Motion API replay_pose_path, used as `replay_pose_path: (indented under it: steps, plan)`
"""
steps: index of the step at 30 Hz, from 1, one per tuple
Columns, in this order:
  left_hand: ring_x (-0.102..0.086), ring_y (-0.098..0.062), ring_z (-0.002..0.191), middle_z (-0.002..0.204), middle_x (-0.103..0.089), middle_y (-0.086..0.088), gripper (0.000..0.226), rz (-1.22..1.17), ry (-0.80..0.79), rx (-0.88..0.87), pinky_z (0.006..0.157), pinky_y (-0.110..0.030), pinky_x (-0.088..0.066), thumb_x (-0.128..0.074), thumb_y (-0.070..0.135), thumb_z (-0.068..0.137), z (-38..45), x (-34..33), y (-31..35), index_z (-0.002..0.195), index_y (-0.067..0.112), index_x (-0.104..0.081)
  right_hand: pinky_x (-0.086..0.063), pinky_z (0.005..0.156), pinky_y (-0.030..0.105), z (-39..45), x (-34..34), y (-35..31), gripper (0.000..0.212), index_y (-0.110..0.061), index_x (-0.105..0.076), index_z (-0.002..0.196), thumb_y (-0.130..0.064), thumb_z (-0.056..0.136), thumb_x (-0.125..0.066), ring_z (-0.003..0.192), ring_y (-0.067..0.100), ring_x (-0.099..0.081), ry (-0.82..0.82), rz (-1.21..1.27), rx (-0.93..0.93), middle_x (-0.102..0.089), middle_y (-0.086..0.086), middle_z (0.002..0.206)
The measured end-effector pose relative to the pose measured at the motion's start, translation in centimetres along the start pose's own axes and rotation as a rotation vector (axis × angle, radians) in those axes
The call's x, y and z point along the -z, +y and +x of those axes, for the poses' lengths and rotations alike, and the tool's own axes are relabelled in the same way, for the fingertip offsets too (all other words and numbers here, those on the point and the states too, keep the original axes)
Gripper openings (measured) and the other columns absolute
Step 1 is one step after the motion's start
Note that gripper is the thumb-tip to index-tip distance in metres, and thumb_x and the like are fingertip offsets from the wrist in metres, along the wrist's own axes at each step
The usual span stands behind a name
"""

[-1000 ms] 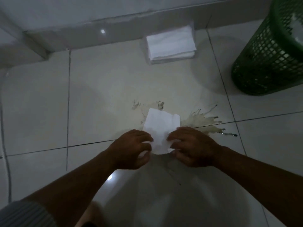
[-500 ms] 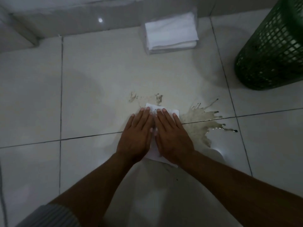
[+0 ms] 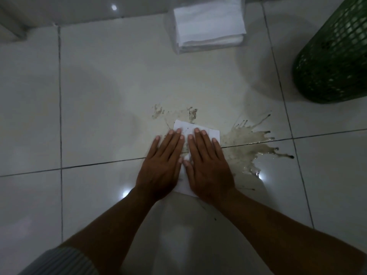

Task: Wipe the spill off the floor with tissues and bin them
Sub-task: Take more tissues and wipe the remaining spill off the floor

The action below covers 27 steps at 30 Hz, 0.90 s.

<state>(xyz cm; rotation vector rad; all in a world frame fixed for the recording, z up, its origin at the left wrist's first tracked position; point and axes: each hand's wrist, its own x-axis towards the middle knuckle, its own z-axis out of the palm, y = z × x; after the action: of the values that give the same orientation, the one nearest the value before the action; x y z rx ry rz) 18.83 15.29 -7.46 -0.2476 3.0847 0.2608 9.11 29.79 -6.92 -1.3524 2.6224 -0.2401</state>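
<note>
**Both palms flat on a tissue at the spill's left edge**

Bare tile lies open across the left half of the frame and along the bottom between the forearms. To the upper right, the green mesh bin (image 3: 333,56) stands against the frame's right edge, well apart from the hands. At the top centre a stack of white tissues (image 3: 208,22) sits in a clear holder, close to the base of the wall (image 3: 79,8) that runs along the top edge.

The floor (image 3: 99,96) is glossy pale tile with dark grout lines, and small bright reflections show on it. The room is dim. A striped sleeve (image 3: 59,261) shows at the lower left.

A brownish spill (image 3: 244,143) spreads right of centre, with thin splash streaks running toward the right and fainter smears above the hands. A single white tissue (image 3: 188,129) lies flat on the floor just left of the main puddle, covering part of the smeared area. The left hand (image 3: 160,167) and right hand (image 3: 208,167) rest side by side on it, fingers straight and spread, pressing down rather than grasping; their thumbs nearly meet over its middle. The tissue's far edge shows beyond the fingertips and its near corner below the palms.
</note>
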Motion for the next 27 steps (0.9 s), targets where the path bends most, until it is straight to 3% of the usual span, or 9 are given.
replay_pose_path:
  steps: [6,10,12,14,16,18,21,27]
  plan:
    - [-0.014,-0.027,0.152,0.161,-0.020,-0.015,0.054,0.013,0.004,-0.004,0.122,-0.052,-0.018,-0.022,0.029,0.104,0.2,0.6,0.1,0.152,0.004,-0.026,-0.014,0.124,0.045,0.2,0.0,-0.1,0.063,-0.010,-0.019,0.155,-0.044,0.103,-0.028,0.153,0.024,-0.005,0.016,0.009,0.005,-0.014,0.013,0.164]
    - [-0.034,-0.029,0.145,0.152,-0.041,-0.015,0.049,0.004,0.066,-0.001,0.117,-0.053,-0.028,-0.034,0.027,0.101,0.9,2.1,0.1,0.143,0.005,-0.046,-0.013,0.124,0.044,0.1,0.7,-0.1,0.061,-0.010,-0.021,0.155,-0.041,0.103,-0.031,0.153,0.022,-0.006,0.011,0.062,0.001,-0.014,0.011,0.164]
    - [-0.050,-0.029,0.133,0.140,-0.056,-0.015,0.045,-0.018,0.106,-0.004,0.112,-0.050,-0.036,-0.036,0.028,0.100,2.0,3.1,0.0,0.133,0.006,-0.057,-0.021,0.122,0.043,0.5,1.5,0.2,0.058,-0.008,-0.030,0.152,-0.038,0.102,-0.032,0.151,0.023,-0.018,0.047,0.110,0.017,-0.025,0.011,0.161]
    - [-0.060,-0.030,0.119,0.126,-0.065,-0.015,0.044,-0.046,0.145,0.000,0.105,-0.047,-0.044,-0.038,0.028,0.099,3.2,4.2,0.0,0.126,0.005,-0.063,-0.039,0.111,0.043,1.1,2.6,0.7,0.051,-0.005,-0.046,0.144,-0.031,0.100,-0.038,0.140,0.025,-0.042,0.132,0.152,0.057,-0.046,0.014,0.150]
    - [-0.063,-0.032,0.111,0.119,-0.067,-0.015,0.042,-0.083,0.163,0.034,0.099,-0.044,-0.047,-0.040,0.027,0.097,4.7,5.3,0.0,0.123,0.004,-0.064,-0.049,0.095,0.042,2.5,4.0,1.5,0.043,-0.004,-0.059,0.131,-0.025,0.097,-0.043,0.120,0.027,-0.059,0.249,0.174,0.047,-0.063,0.013,0.131]
    - [-0.063,-0.033,0.107,0.117,-0.067,-0.015,0.041,-0.131,0.177,0.065,0.093,-0.044,-0.049,-0.043,0.026,0.096,6.5,6.2,-0.2,0.123,0.003,-0.064,-0.051,0.089,0.042,4.5,5.3,2.0,0.040,-0.006,-0.064,0.122,-0.026,0.094,-0.043,0.107,0.028,-0.064,0.324,0.203,0.004,-0.068,0.011,0.119]
    - [-0.064,-0.031,0.101,0.115,-0.067,-0.015,0.037,-0.157,0.239,0.079,0.083,-0.041,-0.051,-0.048,0.022,0.095,9.7,7.2,-0.9,0.122,0.003,-0.064,-0.052,0.091,0.046,7.6,6.8,2.8,0.036,-0.006,-0.064,0.122,-0.021,0.092,-0.052,0.108,0.030,-0.064,0.381,0.255,-0.040,-0.069,0.012,0.118]
    - [-0.061,-0.024,0.106,0.121,-0.066,-0.009,0.034,-0.165,0.327,0.097,0.087,-0.034,-0.049,-0.052,0.023,0.098,17.1,8.4,-3.2,0.128,0.011,-0.061,-0.047,0.096,0.043,13.9,8.2,4.9,0.033,-0.007,-0.064,0.126,-0.015,0.094,-0.058,0.117,0.028,-0.061,0.438,0.241,-0.094,-0.067,0.011,0.126]
